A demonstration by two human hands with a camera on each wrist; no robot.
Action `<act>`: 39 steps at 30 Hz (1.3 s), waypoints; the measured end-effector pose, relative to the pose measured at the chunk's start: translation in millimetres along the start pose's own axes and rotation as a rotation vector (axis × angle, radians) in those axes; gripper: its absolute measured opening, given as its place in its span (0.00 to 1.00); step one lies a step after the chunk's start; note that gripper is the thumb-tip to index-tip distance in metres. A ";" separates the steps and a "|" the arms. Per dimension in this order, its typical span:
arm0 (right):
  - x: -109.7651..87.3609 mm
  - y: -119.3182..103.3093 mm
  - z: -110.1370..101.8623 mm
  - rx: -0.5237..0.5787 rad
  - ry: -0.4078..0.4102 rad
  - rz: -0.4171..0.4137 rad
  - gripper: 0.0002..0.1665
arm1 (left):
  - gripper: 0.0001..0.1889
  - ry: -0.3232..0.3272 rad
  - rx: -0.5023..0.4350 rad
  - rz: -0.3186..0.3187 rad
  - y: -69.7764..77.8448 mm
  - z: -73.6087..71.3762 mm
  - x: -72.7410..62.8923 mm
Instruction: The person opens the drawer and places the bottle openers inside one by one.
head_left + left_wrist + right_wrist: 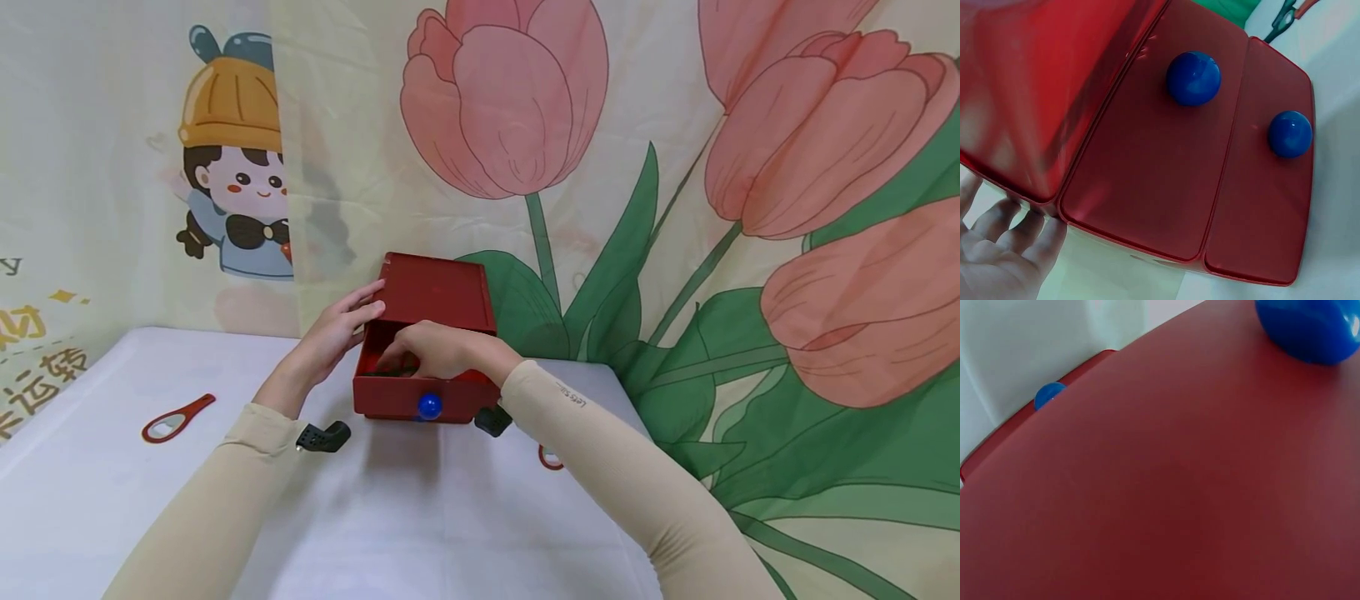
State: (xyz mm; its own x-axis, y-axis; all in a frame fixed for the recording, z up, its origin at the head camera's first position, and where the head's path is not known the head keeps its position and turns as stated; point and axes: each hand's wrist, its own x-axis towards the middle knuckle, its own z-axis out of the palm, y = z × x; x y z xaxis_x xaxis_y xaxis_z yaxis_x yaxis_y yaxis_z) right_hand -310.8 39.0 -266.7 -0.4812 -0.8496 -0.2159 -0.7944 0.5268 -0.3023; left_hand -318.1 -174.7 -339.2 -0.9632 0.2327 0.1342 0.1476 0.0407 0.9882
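A red drawer box [438, 292] stands on the table with a drawer [390, 396] pulled out toward me. Blue round knobs [1192, 78] mark its drawer fronts in both wrist views. My left hand [335, 337] rests against the box's left side, fingers mostly straight; its fingertips also show along the red edge in the left wrist view. My right hand [438, 350] reaches down into the drawer, its fingers at a dark green thing [405, 364]. I cannot tell whether they grip it. The right wrist view shows the red drawer front [1166, 469], not the hand.
A red-rimmed magnifying glass [168, 425] lies at the left on the white tablecloth [442, 517]. Another red-rimmed thing [551, 457] is partly hidden by my right sleeve. Behind the box hangs a cloth [360, 100] printed with tulips.
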 end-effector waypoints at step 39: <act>-198.1 71.0 19.0 -0.005 0.472 0.271 0.29 | 0.36 -0.006 -0.007 0.015 2.3 0.7 0.0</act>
State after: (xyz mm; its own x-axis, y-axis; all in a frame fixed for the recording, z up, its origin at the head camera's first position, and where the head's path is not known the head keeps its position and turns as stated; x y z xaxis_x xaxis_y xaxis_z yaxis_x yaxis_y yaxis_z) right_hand -264.8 245.2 -263.0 -0.7822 -0.6033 0.1555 -0.6200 0.7292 -0.2895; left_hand -317.5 -173.9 -336.9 -0.9595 0.2392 0.1486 0.1604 0.0304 0.9866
